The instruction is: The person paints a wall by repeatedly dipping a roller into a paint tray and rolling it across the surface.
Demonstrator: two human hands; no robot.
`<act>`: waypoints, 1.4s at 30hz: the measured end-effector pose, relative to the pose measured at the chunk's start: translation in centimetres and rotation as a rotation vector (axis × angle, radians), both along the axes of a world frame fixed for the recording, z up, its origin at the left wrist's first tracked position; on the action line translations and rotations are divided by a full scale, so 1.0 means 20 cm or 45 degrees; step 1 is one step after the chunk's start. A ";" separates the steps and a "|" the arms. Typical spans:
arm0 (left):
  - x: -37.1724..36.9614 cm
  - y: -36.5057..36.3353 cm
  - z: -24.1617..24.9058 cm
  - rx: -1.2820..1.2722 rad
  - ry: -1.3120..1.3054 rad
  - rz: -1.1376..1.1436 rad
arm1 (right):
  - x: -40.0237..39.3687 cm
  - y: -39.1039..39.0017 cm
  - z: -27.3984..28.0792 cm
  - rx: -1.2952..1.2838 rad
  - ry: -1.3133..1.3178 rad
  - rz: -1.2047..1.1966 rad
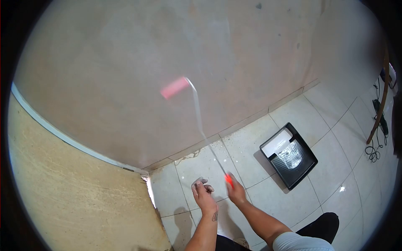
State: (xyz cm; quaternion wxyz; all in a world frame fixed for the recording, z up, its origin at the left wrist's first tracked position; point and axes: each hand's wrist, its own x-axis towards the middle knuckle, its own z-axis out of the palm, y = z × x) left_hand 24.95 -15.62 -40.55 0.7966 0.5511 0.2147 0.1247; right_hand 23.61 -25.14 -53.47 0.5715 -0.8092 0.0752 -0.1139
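My right hand [236,190] is wrapped round the orange handle of a paint roller [175,88]. Its thin metal rod runs up and to the left to a pink sleeve, blurred, which overlaps the grey wall [113,75] in this view. My left hand [202,194] hangs to the left of the handle, holding nothing, its fingers loosely bent and apart, with pale smears on the fingertips. On the floor to the right of my hands lies a black paint tray [312,161], with white paint in its well and a wet, shiny patch on the ramp.
White floor tiles [259,213] carry several paint drips near the skirting [234,129]. At the left stands a yellowish panel [75,180] with a pale top edge. A brown stick [380,109] and a dark tool with a coiled cable [372,154] are at the far right.
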 end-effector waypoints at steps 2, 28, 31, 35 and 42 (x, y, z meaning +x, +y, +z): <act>0.01 -0.02 0.01 0.023 -0.013 0.005 | 0.32 0.07 0.43 0.088 -0.122 0.066; -0.01 -0.12 -0.06 0.051 0.046 -0.201 | 0.14 -0.37 0.20 0.076 0.096 -0.130; -0.01 -0.13 -0.06 0.064 0.060 -0.225 | -0.27 -0.50 -0.31 -0.096 0.264 -0.195; -0.01 -0.16 -0.03 0.022 0.020 -0.242 | -0.44 -0.56 -0.33 -0.210 0.535 -0.204; 0.00 -0.21 -0.04 0.028 0.072 -0.316 | -0.21 -0.46 0.01 -0.173 0.420 -0.109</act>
